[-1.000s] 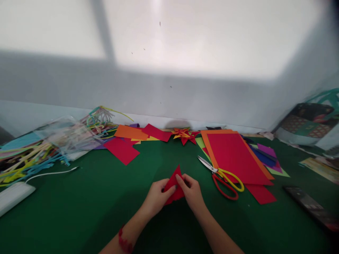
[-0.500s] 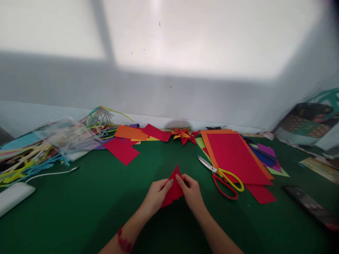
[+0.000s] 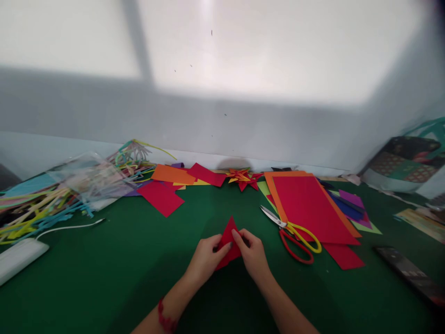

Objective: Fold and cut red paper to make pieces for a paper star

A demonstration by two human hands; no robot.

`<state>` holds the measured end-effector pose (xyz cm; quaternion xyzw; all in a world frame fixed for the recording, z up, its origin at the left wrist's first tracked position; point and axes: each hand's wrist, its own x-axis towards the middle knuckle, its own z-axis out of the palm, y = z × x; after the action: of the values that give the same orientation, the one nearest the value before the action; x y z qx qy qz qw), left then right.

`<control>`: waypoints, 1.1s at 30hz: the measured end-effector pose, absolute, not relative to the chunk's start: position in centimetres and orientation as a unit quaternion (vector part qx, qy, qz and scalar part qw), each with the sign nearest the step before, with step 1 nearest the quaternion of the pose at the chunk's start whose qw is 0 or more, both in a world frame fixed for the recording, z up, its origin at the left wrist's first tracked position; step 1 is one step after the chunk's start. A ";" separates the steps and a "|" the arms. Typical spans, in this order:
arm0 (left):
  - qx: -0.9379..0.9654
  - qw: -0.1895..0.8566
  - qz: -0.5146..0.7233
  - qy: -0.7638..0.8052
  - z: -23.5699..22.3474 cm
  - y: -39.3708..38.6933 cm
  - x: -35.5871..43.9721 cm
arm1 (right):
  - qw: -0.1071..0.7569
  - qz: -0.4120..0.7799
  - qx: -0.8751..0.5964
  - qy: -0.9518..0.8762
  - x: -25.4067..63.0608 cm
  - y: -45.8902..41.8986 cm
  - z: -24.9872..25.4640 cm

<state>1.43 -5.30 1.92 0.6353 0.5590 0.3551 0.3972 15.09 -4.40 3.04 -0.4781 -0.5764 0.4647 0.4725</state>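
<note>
My left hand [image 3: 205, 255] pinches the left side of a red, pointed piece of paper [image 3: 228, 235], which looks folded. The paper lies between my hands, its long axis going from near to far, tip at the far end; neither hand is clearly nearer. My right hand [image 3: 253, 250] pinches its right side. Farther right, steel scissors with yellow and red handles [image 3: 284, 225] lie apart.

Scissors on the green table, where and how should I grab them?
Likely the yellow and red handle loops, from the near right: they angle toward you, while the blades point away and left. The right hand is nearer, though pinching red paper.
</note>
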 end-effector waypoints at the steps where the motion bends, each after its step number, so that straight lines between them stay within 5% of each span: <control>1: 0.636 0.396 0.359 0.557 1.9 -5.3 1.4 | 0.471 0.467 -0.478 -0.575 15.1 -4.4 3.1; 19: 0.591 0.453 0.397 0.536 1.6 -5.0 1.3 | 0.448 0.468 -0.476 -0.595 15.2 -4.4 2.7; 26: 0.640 0.372 0.395 0.544 2.8 -5.5 1.1 | 0.429 0.384 -0.473 -0.667 15.4 -4.5 3.1; 33: 0.628 0.353 0.395 0.570 2.8 -5.5 1.2 | 0.407 0.442 -0.475 -0.642 15.4 -4.3 2.6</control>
<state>1.16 -5.49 2.81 0.6276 0.5702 0.3954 0.3530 15.39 -4.26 2.63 -0.4754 -0.6424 0.4418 0.4075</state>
